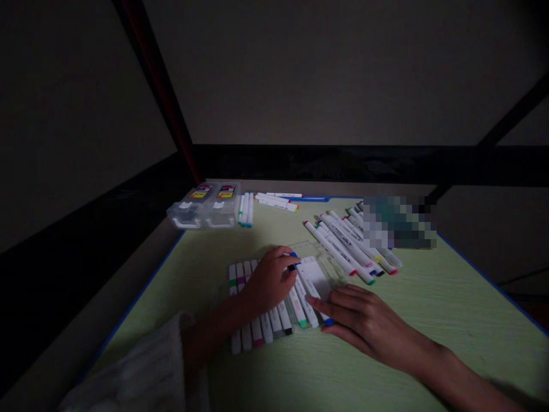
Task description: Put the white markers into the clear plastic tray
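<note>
A row of white markers [257,320] with coloured caps lies side by side on a light green table [450,320]. My left hand [270,280] rests over the upper part of this row, its fingers curled round a marker with a dark cap. My right hand [364,323] lies flat to the right with fingers stretched out, the fingertips touching the lower end of the rightmost markers. A clear plastic lid or tray [317,274] sits over the markers between my two hands.
A loose pile of markers [347,243] lies to the upper right. A clear plastic case [206,209] with yellow labels stands at the far left corner, with a few markers [245,210] beside it and more markers [278,201] along the far edge. The room is dark.
</note>
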`<control>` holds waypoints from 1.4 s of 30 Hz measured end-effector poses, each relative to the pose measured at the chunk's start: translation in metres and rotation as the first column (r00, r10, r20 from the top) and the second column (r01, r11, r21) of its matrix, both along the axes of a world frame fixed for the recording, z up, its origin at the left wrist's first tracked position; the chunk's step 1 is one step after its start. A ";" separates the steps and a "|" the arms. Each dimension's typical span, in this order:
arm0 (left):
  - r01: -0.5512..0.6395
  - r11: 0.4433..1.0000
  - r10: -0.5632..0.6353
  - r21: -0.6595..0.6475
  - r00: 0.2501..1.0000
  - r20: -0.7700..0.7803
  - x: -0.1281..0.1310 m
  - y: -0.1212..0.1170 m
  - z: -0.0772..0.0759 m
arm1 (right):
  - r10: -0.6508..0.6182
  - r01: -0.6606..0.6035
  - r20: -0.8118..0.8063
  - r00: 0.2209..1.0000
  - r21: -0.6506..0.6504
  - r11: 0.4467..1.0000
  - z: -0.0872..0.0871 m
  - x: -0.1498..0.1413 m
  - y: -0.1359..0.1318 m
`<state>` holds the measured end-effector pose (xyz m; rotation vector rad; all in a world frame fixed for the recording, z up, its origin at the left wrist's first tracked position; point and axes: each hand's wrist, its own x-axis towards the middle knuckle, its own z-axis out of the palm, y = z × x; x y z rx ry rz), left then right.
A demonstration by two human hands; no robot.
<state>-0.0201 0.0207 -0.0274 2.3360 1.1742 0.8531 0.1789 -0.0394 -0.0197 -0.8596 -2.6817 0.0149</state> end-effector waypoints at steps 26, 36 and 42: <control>-0.027 0.999 0.026 -0.022 1.000 -0.017 0.002 0.000 0.005 | 0.011 -0.011 -0.014 1.000 0.004 1.000 0.003 -0.004 0.001; -0.026 0.999 0.026 -0.028 1.000 -0.017 0.001 0.000 0.003 | -0.003 0.002 -0.031 1.000 -0.007 1.000 0.004 -0.004 0.000; -0.018 0.999 0.017 -0.029 1.000 -0.006 0.001 0.000 0.002 | -0.005 0.003 -0.056 0.998 -0.033 0.999 0.004 -0.005 0.001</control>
